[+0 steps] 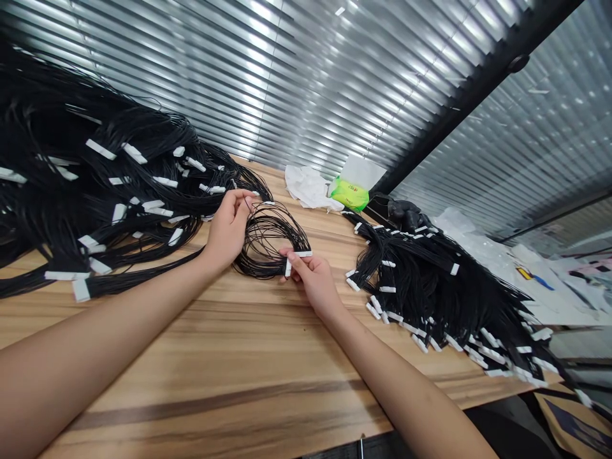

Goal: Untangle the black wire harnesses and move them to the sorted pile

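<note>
A looped bundle of thin black wires [265, 237] rests at the middle of the wooden table, between my two hands. With fingers pinched, my left hand [228, 224] grips the upper left side of the coil; a thin tip sticks up by its fingers. At the coil's lower right, my right hand [313, 274] closes thumb and fingers on the wire ends, where white connectors [301, 254] show. One connector points down beside the thumb, and another lies across above it. The palm side of the right fingers is partly hidden.
A large heap of black wires [129, 172] with white connectors fills the left. Another wire pile [430, 287] lies on the right. Behind are crumpled white paper [308, 186] and a green packet [349, 193], before metal blinds [268, 83]. The wooden table [239, 370] extends toward me.
</note>
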`<act>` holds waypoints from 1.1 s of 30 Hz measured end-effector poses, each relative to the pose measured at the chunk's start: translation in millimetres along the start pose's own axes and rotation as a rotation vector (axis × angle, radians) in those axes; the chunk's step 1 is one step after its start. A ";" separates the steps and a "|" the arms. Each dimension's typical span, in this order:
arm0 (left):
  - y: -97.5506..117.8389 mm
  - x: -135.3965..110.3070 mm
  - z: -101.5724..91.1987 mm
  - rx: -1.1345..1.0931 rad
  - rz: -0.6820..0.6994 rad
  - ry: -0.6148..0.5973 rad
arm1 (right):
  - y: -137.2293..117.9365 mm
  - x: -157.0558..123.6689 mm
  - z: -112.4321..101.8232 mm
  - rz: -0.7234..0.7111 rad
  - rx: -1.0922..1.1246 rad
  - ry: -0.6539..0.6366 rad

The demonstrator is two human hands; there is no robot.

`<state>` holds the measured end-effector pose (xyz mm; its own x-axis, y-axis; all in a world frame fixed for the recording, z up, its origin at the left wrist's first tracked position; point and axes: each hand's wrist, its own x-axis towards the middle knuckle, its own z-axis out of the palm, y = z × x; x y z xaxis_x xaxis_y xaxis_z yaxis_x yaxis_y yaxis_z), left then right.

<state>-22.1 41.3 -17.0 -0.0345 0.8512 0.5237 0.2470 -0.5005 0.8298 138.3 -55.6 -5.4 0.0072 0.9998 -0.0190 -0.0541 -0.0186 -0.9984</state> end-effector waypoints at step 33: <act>21.6 9.1 -14.8 -0.876 -0.712 -0.247 | -4.4 14.9 -34.3 0.290 0.261 -0.329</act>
<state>-31.4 35.9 8.6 0.3178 0.9440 -0.0887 -0.5119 0.2495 0.8220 172.9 -40.9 -3.2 -0.3578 0.9041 -0.2336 -0.2548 -0.3352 -0.9071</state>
